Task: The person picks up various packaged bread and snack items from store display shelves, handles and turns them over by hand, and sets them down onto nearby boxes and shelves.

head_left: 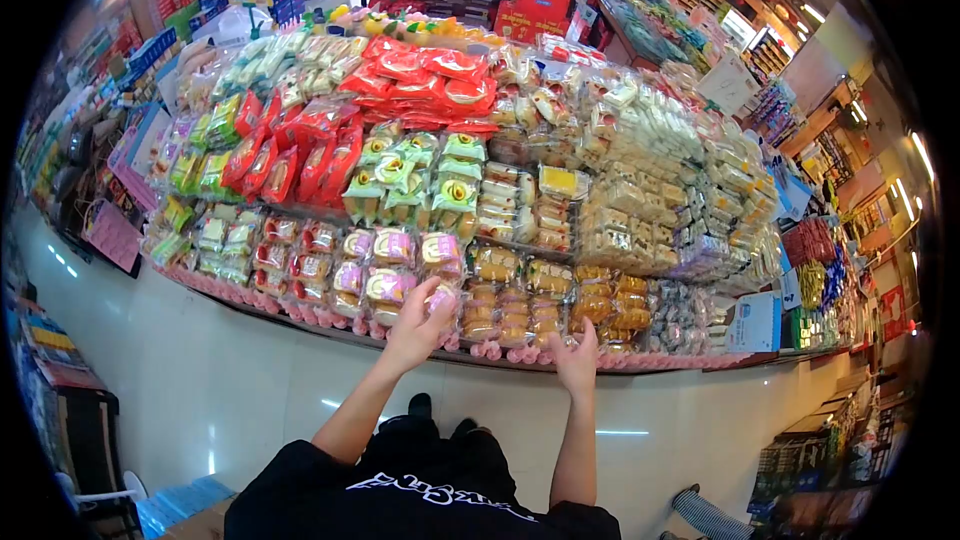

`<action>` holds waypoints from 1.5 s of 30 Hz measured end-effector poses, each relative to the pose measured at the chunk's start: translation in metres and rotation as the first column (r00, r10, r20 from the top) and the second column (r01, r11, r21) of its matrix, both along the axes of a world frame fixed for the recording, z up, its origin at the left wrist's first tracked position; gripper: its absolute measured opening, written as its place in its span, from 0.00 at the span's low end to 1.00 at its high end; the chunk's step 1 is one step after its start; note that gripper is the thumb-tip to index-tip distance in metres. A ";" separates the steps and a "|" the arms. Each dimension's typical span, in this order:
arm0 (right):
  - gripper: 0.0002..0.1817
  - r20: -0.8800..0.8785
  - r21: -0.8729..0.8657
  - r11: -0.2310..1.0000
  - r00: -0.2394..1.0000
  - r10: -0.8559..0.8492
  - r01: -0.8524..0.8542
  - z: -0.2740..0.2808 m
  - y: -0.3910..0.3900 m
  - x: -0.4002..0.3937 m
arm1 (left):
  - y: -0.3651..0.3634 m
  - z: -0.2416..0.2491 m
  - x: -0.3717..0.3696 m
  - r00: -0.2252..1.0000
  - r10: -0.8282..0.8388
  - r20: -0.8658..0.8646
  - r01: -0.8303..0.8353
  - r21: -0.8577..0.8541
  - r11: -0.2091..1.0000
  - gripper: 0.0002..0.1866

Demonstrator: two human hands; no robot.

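My left hand (412,328) is closed on a small wrapped cake (444,300) with a purple and white label, at the front of the display. Behind it lie rows of like purple-labelled packets (392,248). My right hand (576,358) has its thumb and fingers apart at the front edge. Its fingertips come right up to the clear-wrapped brown buns (592,302). Between the two hands lie more packaged golden pastries (514,315).
Red packets (425,80) and green avocado-print packets (455,190) are heaped farther back. Pale wrapped pastries (640,210) fill the right. Pink frilly trim (490,350) runs along the display edge. A blue-white card (755,322) stands at the right corner. A striped object (710,515) lies on the floor.
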State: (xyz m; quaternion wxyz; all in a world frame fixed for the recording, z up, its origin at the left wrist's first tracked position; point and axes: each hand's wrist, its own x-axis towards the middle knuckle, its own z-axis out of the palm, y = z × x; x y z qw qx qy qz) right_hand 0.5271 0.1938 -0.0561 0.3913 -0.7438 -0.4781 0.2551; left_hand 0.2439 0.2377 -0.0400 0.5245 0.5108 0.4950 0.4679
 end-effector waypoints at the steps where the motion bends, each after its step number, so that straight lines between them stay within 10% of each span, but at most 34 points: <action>1: 0.43 0.045 0.034 0.999 0.999 0.021 -0.023 -0.001 0.013 0.007 | 0.011 -0.003 0.008 0.999 -0.009 -0.036 0.009 0.011 1.000 0.32; 11: 0.41 -0.214 0.071 0.972 0.948 0.235 -0.225 -0.043 0.200 0.082 | 0.134 -0.014 0.132 0.989 -0.047 -0.137 0.043 -0.033 0.999 0.31; 18: 0.32 -0.001 0.036 0.983 0.983 0.182 -0.182 -0.090 0.325 0.114 | 0.257 -0.092 0.206 0.971 -0.126 -0.204 0.082 -0.211 0.974 0.29; 26: 0.31 0.057 0.210 0.948 0.971 0.232 -0.239 -0.112 0.404 0.123 | 0.366 -0.149 0.259 0.684 0.225 -0.694 -0.151 0.168 0.974 0.26; 31: 0.31 0.114 0.149 0.977 0.984 0.140 -0.156 -0.119 0.417 0.126 | 0.384 -0.113 0.283 0.500 -0.003 -0.866 -0.136 -0.082 0.987 0.30; 40: 0.24 -0.161 0.218 0.958 0.961 0.224 -0.187 -0.152 0.428 0.140 | 0.381 -0.115 0.298 0.856 0.251 -0.452 -0.243 0.077 0.967 0.24; 45: 0.30 -0.327 0.071 0.993 0.939 0.108 -0.089 -0.092 0.389 0.132 | 0.339 -0.088 0.290 0.835 0.399 -0.378 -0.333 0.230 0.914 0.22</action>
